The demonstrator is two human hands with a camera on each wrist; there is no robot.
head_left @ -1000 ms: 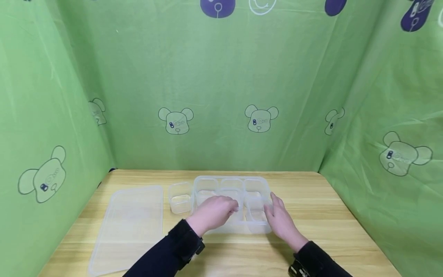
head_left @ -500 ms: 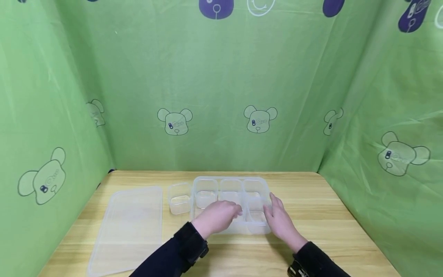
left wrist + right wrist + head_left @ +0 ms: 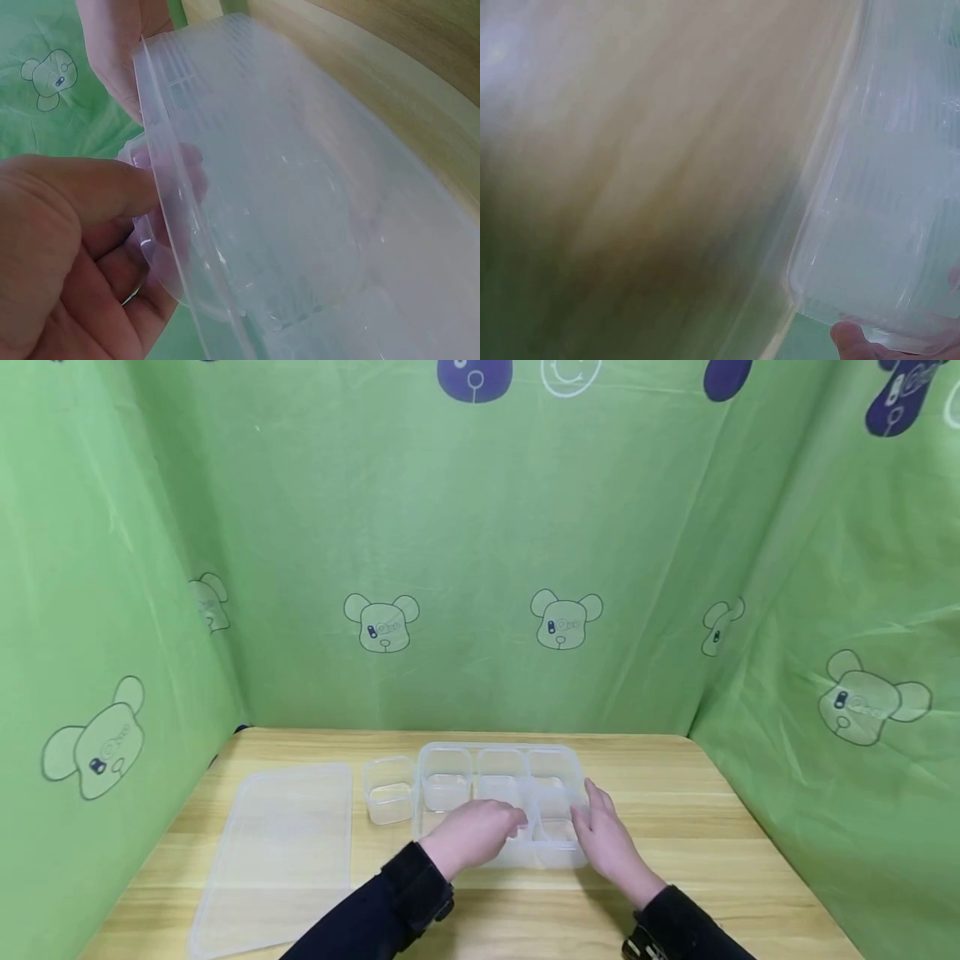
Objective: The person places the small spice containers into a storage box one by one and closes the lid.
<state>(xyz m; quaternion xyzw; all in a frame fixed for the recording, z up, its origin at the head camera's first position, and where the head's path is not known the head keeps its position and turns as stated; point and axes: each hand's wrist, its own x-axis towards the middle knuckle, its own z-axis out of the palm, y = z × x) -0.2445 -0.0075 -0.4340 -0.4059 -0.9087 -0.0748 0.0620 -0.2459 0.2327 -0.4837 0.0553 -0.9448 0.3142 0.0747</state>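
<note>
A large clear plastic container (image 3: pixel 495 745) stands on the table with several small clear boxes inside, among them a back-left box (image 3: pixel 447 789) and a back-middle box (image 3: pixel 501 764). My left hand (image 3: pixel 480 831) reaches over its front. In the left wrist view, the thumb and fingers of the left hand (image 3: pixel 82 217) pinch the rim of a small clear box (image 3: pixel 154 251) at the container's wall. My right hand (image 3: pixel 609 839) rests against the container's right side with fingers extended; its fingertip (image 3: pixel 849 339) shows low in the right wrist view.
Another small clear box (image 3: pixel 390 797) stands just left of the container. Farther left, a large translucent lid (image 3: pixel 281 852) lies flat on the wooden table (image 3: pixel 705 827). Green cloth (image 3: pixel 480 685) surrounds the table's back and sides.
My left hand has shifted slightly right and toward the front of the container, uncovering more of the boxes at the back. The right hand stays against the container's side.
</note>
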